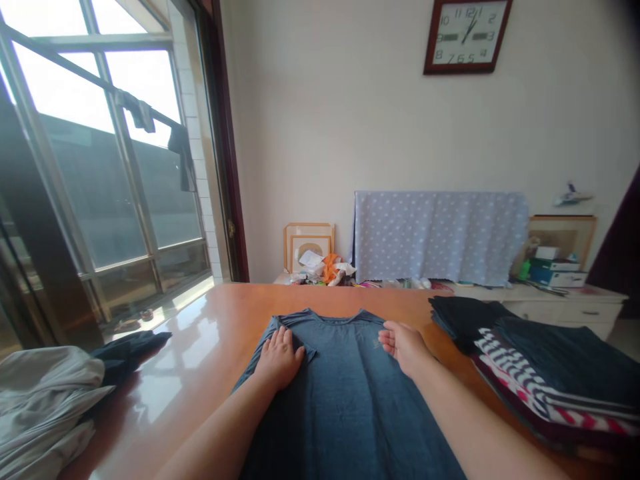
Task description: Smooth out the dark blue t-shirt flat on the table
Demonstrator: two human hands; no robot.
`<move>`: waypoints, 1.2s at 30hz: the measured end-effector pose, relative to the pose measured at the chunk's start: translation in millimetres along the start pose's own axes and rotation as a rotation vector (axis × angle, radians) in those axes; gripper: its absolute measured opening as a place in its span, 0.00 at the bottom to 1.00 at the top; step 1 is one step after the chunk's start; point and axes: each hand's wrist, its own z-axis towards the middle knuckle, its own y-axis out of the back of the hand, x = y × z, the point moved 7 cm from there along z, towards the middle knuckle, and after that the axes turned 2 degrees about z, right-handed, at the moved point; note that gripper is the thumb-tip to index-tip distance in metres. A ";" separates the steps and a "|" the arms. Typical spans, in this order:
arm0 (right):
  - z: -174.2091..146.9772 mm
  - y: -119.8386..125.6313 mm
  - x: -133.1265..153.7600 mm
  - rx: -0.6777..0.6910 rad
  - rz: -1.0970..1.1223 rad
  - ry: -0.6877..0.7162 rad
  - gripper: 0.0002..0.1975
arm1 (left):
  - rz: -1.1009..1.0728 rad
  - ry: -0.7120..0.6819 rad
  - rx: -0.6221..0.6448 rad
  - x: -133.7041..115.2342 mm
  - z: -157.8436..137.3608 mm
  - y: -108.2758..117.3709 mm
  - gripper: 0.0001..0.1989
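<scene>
While its hem runs out of view at 6 o'clock, the shirt lies lengthwise on the wooden table, collar toward 12. The left hand presses flat and open; the right hand is loosely curled, holding nothing. Folded clothes sit at 3 o'clock.

Daylight is pouring through the tall window left of the white wall; a clock is hanging high on that wall. Below the clock, a dotted cloth is draping over a low white cabinet; picture frames are leaning left of the cloth.
</scene>
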 end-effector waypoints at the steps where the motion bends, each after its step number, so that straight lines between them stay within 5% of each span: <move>1: -6.9 9.9 -1.2 -0.001 -0.058 0.016 0.06 | 0.000 -0.005 0.007 0.0 1.1 0.1 0.40; 8: -55.1 39.0 -10.8 0.127 -0.407 0.097 0.08 | 0.019 -0.058 0.104 2.8 5.0 3.6 0.41; 13: -45.6 63.2 22.4 0.003 -0.676 0.263 0.12 | 0.021 -0.087 0.037 -9.5 4.5 29.5 0.40; 18: -20.2 93.2 50.8 -0.172 -0.963 0.352 0.08 | -0.354 -0.212 -0.122 -82.3 4.6 53.2 0.23; 26: -5.9 97.1 41.9 -0.246 -1.227 0.337 0.09 | -0.636 -0.305 -0.043 -235.3 1.4 4.9 0.17; 29: 5.5 98.0 43.5 -0.259 -1.210 0.341 0.06 | -0.679 -0.322 -0.016 -253.1 -5.2 -12.1 0.18; 36: 37.0 104.3 60.6 -0.359 -0.973 0.400 0.11 | -0.588 -0.405 0.029 -251.5 -16.5 -21.7 0.24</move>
